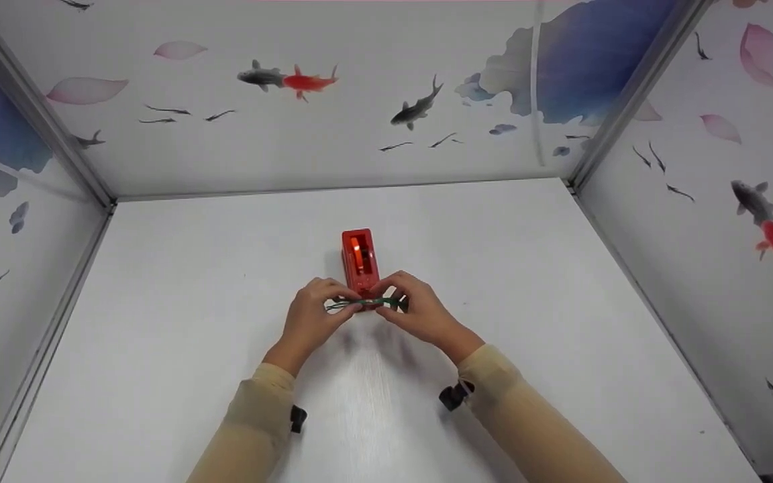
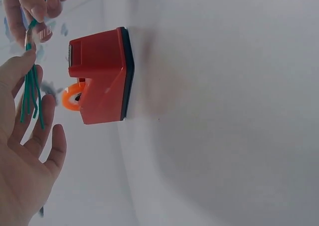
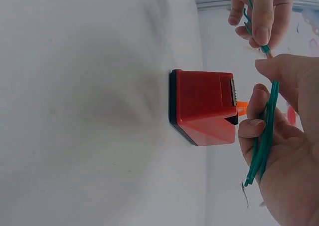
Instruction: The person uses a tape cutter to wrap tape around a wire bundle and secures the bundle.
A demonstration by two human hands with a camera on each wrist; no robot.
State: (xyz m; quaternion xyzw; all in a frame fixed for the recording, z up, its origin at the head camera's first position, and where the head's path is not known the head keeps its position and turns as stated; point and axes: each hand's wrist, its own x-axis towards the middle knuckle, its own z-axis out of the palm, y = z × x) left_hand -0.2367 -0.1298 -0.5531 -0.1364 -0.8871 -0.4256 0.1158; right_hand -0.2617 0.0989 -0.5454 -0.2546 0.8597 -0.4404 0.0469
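Observation:
Between both hands is a thin bundle of green wires (image 2: 32, 94), held level just over the near end of a red tape dispenser (image 1: 364, 285). My left hand (image 1: 313, 312) pinches the bundle between thumb and fingertips, and several loose ends fan out across its palm. On the other side my right hand (image 1: 423, 312) pinches it likewise, with the folded ends (image 3: 264, 141) lying along the fingers. What looks like a clear strip of tape (image 2: 29, 36) lies around the bundle's middle, partly hidden by fingertips. An orange tape roll (image 1: 357, 255) sits in the dispenser.
The dispenser stands upright on a white tabletop (image 1: 172, 322). Printed white panels with fish and petals, such as the back panel (image 1: 359, 141), enclose the table at the back and both sides. Dark wrist devices (image 1: 453, 396) hang below the sleeves.

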